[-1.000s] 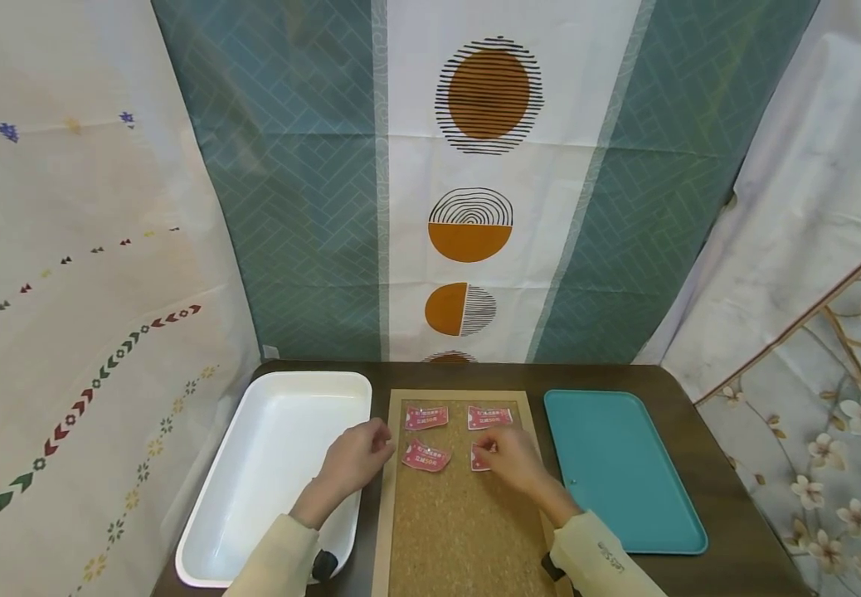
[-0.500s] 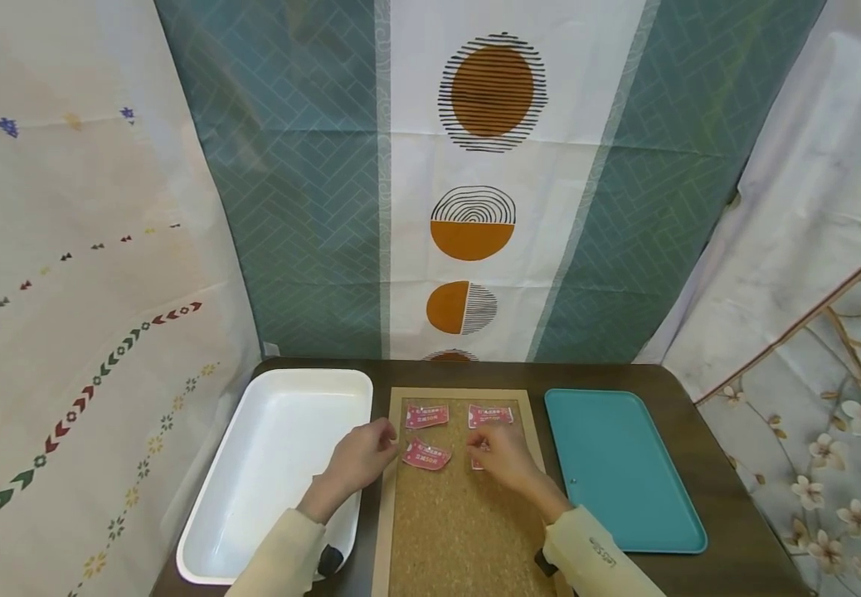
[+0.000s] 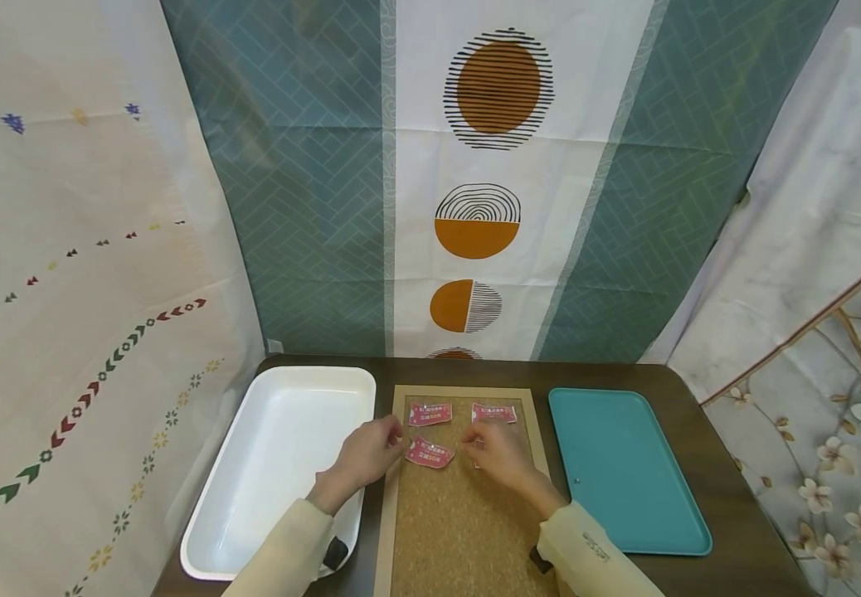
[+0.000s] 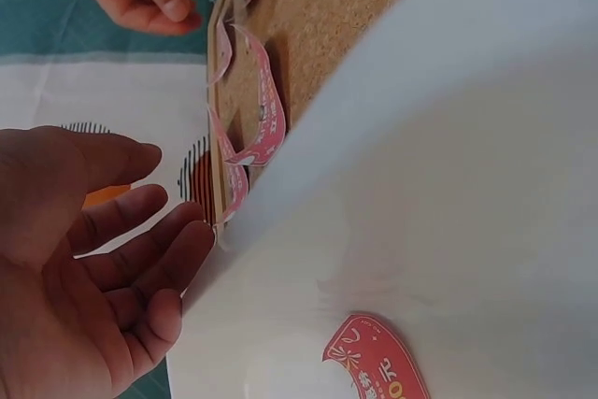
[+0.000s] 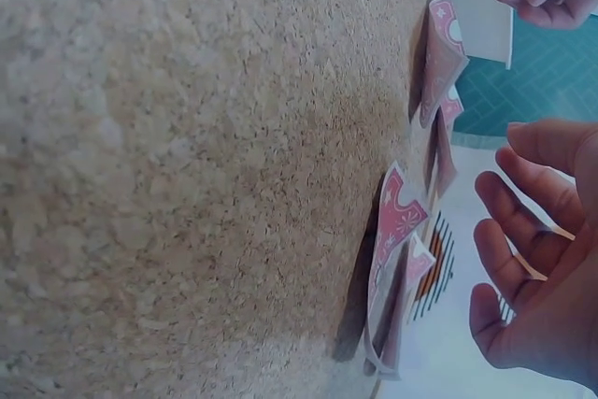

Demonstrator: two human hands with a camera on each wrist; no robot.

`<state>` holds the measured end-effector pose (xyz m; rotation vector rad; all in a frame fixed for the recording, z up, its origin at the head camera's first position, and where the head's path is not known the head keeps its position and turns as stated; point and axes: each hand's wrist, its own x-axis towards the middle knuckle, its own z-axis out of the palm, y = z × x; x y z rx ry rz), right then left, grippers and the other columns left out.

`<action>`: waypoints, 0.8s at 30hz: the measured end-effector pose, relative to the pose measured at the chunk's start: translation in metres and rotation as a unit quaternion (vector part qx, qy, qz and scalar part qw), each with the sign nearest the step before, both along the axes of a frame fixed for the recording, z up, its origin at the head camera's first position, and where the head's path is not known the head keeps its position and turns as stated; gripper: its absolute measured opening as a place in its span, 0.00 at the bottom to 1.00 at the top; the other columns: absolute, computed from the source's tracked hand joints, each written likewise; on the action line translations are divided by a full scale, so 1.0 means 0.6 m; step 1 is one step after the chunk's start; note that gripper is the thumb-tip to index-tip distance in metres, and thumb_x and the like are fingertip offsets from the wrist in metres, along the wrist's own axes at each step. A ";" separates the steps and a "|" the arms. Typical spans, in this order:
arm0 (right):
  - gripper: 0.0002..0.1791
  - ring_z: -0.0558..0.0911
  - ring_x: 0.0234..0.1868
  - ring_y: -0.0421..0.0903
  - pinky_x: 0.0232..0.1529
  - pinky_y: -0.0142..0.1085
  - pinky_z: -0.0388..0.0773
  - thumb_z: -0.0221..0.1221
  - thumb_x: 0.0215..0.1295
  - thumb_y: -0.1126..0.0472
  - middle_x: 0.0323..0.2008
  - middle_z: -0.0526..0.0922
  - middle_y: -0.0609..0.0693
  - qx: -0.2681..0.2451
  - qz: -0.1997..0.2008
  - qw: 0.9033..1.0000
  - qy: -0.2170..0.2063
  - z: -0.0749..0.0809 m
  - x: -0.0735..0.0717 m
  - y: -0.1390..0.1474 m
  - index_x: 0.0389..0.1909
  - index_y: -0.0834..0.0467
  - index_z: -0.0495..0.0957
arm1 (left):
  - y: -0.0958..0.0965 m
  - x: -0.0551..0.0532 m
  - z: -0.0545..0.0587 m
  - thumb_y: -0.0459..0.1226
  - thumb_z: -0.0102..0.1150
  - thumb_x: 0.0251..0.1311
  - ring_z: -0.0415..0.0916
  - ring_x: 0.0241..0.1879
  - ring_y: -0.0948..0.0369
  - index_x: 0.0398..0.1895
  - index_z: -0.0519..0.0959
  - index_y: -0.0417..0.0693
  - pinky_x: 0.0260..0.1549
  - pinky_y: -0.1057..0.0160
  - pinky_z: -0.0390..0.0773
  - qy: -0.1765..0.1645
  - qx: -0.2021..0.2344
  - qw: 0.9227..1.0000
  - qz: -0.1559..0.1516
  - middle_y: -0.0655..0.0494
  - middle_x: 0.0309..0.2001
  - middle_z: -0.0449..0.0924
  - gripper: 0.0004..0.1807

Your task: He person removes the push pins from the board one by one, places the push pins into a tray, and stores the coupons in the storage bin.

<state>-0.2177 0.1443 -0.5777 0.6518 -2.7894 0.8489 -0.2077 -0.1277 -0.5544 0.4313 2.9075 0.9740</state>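
Several pink paper coupons with white print are on a cork board (image 3: 468, 531). Plainly visible in the head view are the upper left coupon (image 3: 430, 414), the upper right coupon (image 3: 493, 413) and the curled lower left coupon (image 3: 429, 453). My right hand (image 3: 503, 454) is over a fourth, mostly covered. Its fingers are loosely bent with nothing between them in the right wrist view. At the board's left edge, my left hand (image 3: 367, 452) hovers beside the lower left coupon, likewise loosely bent and holding nothing. Another coupon (image 4: 378, 362) lies inside the white tray (image 4: 505, 231).
The white tray stands left of the board, under my left forearm. To the right lies a flat teal tray (image 3: 625, 473). Both trays and the board are on a dark wooden table (image 3: 729, 531). Patterned cloths (image 3: 304, 249) hang behind and at the sides.
My right hand has shifted left, off the lower right coupon's left part toward the board's middle. My left hand has edged slightly right. The coupons keep their places; the head view has tilted a little.
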 end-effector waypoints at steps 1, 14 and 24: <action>0.03 0.85 0.37 0.44 0.41 0.43 0.80 0.72 0.63 0.61 0.34 0.89 0.45 -0.003 0.004 1.000 -0.002 0.000 0.000 -0.001 0.33 0.55 0.88 | 0.000 -0.001 0.000 0.36 0.69 0.66 0.72 0.24 0.64 0.39 0.82 0.46 0.21 0.64 0.73 0.002 -0.001 1.000 -0.001 0.59 0.28 0.79 0.05; 0.03 0.84 0.35 0.43 0.46 0.51 0.77 0.72 0.62 0.63 0.33 0.89 0.45 -0.005 0.003 1.000 -0.008 -0.010 -0.008 -0.015 0.32 0.53 0.88 | 0.008 -0.018 -0.003 0.36 0.68 0.68 0.73 0.23 0.63 0.42 0.82 0.41 0.20 0.65 0.74 -0.013 0.013 1.000 -0.003 0.57 0.28 0.79 0.07; 0.03 0.85 0.36 0.44 0.44 0.47 0.79 0.71 0.64 0.63 0.35 0.89 0.46 -0.012 0.016 1.000 -0.024 -0.014 -0.014 -0.027 0.36 0.58 0.89 | 0.022 -0.027 -0.008 0.39 0.66 0.71 0.73 0.26 0.61 0.43 0.81 0.40 0.20 0.64 0.73 -0.041 0.026 0.999 -0.008 0.56 0.28 0.75 0.10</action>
